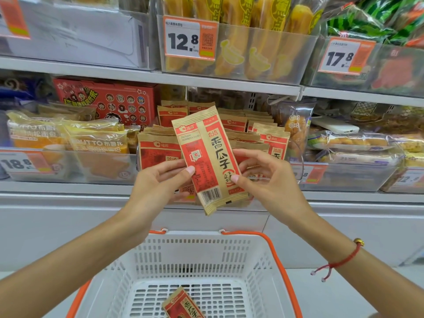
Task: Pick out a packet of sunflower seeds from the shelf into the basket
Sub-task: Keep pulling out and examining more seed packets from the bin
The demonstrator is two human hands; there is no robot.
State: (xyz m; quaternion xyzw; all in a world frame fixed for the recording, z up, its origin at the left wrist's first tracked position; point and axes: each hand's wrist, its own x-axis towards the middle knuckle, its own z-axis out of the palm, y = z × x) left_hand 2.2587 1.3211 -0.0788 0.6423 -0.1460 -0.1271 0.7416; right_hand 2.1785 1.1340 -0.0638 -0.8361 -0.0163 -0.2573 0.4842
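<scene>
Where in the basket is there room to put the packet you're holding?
Both hands, left hand and right hand, hold the seed packet above the white basket. Its floor is mostly bare: free space lies between the back wall and the packet already inside, and to that packet's right. It is crowded only at the front middle, where that packet lies.

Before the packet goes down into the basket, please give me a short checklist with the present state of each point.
1. Packet held: ok, left hand and right hand both pinch it.
2. Packet free of the shelf stock: ok, it is lifted in front of the row.
3. Basket under the hands: ok, it is open just below.
4. Room in the basket: ok, only one packet is seen on the floor.
5. Handle out of the path: ok, it lies along the rim.
6. Packet sealed: cannot tell.
</scene>
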